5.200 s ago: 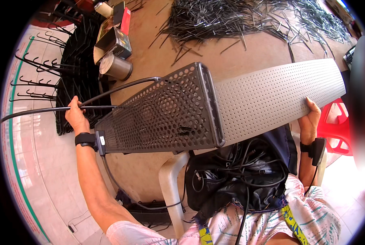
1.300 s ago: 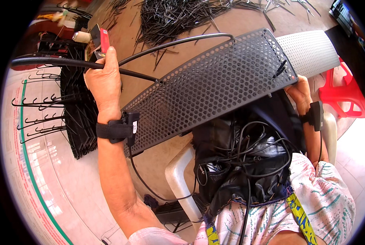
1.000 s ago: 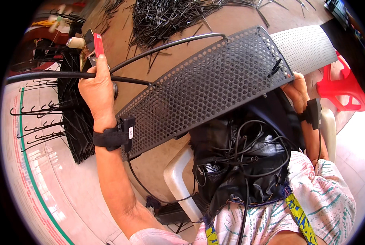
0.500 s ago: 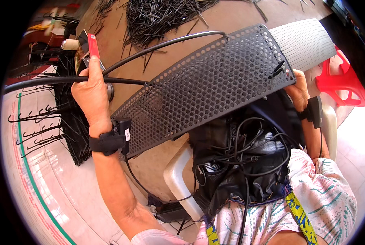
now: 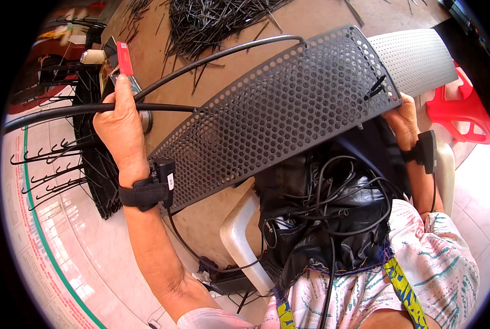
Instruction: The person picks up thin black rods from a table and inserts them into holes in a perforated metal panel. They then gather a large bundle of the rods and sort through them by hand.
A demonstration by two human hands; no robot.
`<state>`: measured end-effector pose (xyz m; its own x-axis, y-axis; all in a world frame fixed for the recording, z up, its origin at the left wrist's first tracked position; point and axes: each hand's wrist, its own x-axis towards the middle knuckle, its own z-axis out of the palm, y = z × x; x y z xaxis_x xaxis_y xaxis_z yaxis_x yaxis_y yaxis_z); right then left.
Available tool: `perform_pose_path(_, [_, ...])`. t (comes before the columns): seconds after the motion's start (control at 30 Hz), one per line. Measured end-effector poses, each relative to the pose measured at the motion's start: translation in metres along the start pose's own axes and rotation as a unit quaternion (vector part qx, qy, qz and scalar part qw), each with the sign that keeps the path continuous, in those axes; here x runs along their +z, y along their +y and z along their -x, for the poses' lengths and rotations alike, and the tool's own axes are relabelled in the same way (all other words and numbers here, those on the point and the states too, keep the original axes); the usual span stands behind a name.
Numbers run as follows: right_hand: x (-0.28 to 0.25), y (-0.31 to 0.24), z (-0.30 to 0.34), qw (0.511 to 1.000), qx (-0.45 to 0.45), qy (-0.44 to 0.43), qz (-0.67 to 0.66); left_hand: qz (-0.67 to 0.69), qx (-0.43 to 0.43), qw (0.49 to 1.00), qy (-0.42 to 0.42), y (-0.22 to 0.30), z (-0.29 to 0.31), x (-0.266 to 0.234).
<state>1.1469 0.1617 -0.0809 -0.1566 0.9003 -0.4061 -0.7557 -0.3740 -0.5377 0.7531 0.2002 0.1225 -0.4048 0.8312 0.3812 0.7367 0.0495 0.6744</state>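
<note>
A long black perforated panel (image 5: 272, 109) lies slantwise across my front, its wide end at the right. A black curved tube (image 5: 217, 52) runs from its far edge toward the left, where another stretch of tube (image 5: 53, 111) crosses it. My left hand (image 5: 120, 123) is wrapped round the tubing at that crossing, thumb pointing up. At the panel's lower right corner, my right hand (image 5: 402, 120) grips the edge; its fingertips are hidden behind. A short black strip (image 5: 375, 86) pokes out of the holes near that end.
Loose black strips (image 5: 212, 24) are heaped on the brown table (image 5: 305, 19). A red packet (image 5: 124, 58) and a thread spool (image 5: 93, 56) lie beyond my left hand. Black hooked wires (image 5: 53, 151) stand at left. At right are a white perforated sheet (image 5: 414, 60) and red stool (image 5: 464, 112).
The panel's right end has moved slightly up and to the right, along with my right hand. Both hands keep the same hold.
</note>
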Motion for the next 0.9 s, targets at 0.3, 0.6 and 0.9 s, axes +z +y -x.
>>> perform_pose_path(0.3, [-0.004,-0.004,-0.011,0.996,0.022,0.040,-0.071,0.011,-0.037,0.999,0.005,0.007,0.006,0.007])
perform_pose_path(0.6, [-0.030,-0.004,-0.023,0.994,0.038,0.077,-0.064,-0.010,-0.009,1.000,0.001,0.006,0.002,0.007])
perform_pose_path(0.9, [-0.020,-0.002,-0.021,0.995,0.045,0.078,-0.053,0.008,-0.038,0.999,0.000,0.006,0.003,0.012])
